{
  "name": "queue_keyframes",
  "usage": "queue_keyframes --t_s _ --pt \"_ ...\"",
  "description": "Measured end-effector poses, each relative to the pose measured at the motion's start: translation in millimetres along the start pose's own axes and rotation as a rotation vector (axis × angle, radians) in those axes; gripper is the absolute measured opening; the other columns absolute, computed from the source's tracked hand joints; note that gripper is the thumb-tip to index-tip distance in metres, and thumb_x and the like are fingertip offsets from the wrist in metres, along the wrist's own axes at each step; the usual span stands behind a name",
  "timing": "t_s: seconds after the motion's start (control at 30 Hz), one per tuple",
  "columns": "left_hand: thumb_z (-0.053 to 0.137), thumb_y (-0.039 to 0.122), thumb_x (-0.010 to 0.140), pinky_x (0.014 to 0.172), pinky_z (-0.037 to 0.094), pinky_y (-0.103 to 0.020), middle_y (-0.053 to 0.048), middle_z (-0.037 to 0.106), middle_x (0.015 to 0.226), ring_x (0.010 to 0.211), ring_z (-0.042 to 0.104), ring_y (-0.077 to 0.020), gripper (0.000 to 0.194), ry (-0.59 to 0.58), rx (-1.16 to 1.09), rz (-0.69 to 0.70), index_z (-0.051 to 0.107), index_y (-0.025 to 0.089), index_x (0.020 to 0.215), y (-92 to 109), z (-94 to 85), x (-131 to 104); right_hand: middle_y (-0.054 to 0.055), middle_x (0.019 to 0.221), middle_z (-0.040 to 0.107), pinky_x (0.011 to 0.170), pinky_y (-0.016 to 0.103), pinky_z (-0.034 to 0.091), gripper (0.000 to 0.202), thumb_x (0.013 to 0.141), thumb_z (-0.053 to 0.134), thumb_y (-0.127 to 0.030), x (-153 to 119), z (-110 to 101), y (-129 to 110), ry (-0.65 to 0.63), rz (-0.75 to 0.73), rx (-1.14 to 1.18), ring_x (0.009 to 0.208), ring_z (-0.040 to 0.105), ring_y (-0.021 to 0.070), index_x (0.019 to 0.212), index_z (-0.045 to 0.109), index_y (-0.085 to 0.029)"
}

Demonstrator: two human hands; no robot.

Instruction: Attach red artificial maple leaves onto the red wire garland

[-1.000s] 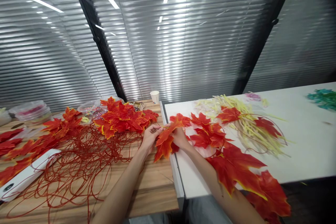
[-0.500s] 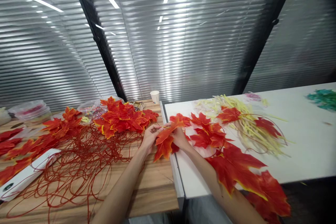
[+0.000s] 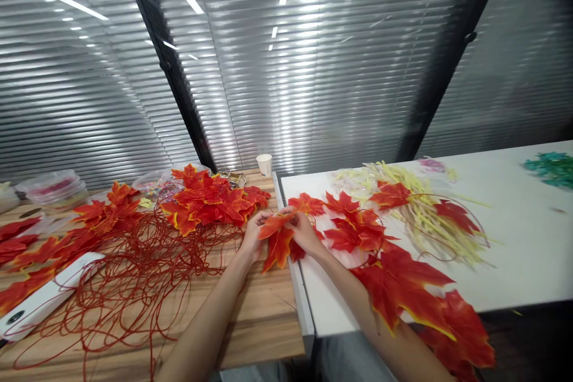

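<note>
Blinds (image 3: pixel 277 101) are filling the background; wood table (image 3: pixel 264 316) and white table (image 3: pixel 514 209) are meeting right by the hands. Right hand (image 3: pixel 305 233): fingers are clamping on the leaf (image 3: pixel 278 242) near its top, tips partly hidden. Left hand (image 3: pixel 254 234): fingers are bunching at the leaf's left edge, tips going out of sight; cannot tell whether they're gripping leaf or just touching. Leaf is hanging point-down between both hands, red-orange with yellow edging, showing over the wood table near the seam.

Further out, left side: leaf pile (image 3: pixel 215 206) is sitting just beyond the left hand, cord (image 3: pixel 129 286) is sprawling in a loose tangle nearer the person, white bar (image 3: pixel 58 292) is lying partly under cord strands. Tubs (image 3: pixel 54 188) are standing stacked at far left; cup (image 3: pixel 264 165) is standing upright at the back.

Right side: big leaves (image 3: pixel 403 280) are overlapping the right forearm in view, some hanging past the white table's edge. Yellow strips (image 3: pixel 416 221) are lying under two red leaves; green bits (image 3: pixel 553 170) are resting far right.
</note>
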State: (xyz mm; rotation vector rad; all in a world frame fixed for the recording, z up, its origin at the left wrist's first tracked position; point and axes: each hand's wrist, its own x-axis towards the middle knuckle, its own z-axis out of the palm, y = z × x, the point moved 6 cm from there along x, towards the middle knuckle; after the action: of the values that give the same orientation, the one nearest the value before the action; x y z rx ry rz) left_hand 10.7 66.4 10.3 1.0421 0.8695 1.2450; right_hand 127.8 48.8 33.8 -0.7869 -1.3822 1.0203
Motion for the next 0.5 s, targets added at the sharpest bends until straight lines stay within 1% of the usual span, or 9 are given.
queue_keyframes --t_s 0.17,0.3,0.4,0.5 --pt "0.07 0.023 0.053 0.06 0.04 -0.023 -0.001 0.06 0.069 0.062 0.053 -0.0119 0.019 -0.034 -0.009 0.019 0.058 0.014 0.066 -0.4 1.9 0.6 0.003 0.081 0.06 0.07 0.028 0.044 0.011 0.069 0.05 -0.018 -0.1 -3.6 1.3 0.033 -0.032 -0.033 0.074 0.055 0.0157 0.079 0.054 -0.018" --pt "0.07 0.02 0.052 0.057 0.038 -0.021 0.002 0.057 0.063 0.057 0.05 -0.0094 0.017 -0.057 0.0 0.02 0.056 0.014 0.061 2.3 5.4 -1.3 0.003 0.079 0.059 0.071 0.029 0.043 0.011 0.067 0.049 -0.016 -0.2 -5.8 0.7 0.044 -0.073 -0.061 0.076 0.054 0.0168 0.077 0.053 -0.018" --pt "0.071 0.018 0.05 0.055 0.038 -0.02 0.002 0.056 0.061 0.055 0.05 -0.009 0.019 -0.045 0.014 -0.016 0.055 0.014 0.06 3.7 6.6 -3.7 0.003 0.078 0.059 0.07 0.029 0.043 0.011 0.067 0.048 -0.015 -0.2 -6.0 0.9 0.045 -0.085 -0.078 0.075 0.054 0.0166 0.076 0.053 -0.018" --pt "0.071 0.019 0.048 0.058 0.04 -0.022 0.0 0.059 0.067 0.06 0.053 -0.0114 0.021 -0.015 0.047 -0.048 0.057 0.015 0.063 3.3 5.5 -4.6 0.002 0.076 0.059 0.068 0.028 0.043 0.01 0.068 0.047 -0.016 0.3 -6.5 1.9 0.051 -0.088 -0.101 0.071 0.054 0.0163 0.075 0.054 -0.018"
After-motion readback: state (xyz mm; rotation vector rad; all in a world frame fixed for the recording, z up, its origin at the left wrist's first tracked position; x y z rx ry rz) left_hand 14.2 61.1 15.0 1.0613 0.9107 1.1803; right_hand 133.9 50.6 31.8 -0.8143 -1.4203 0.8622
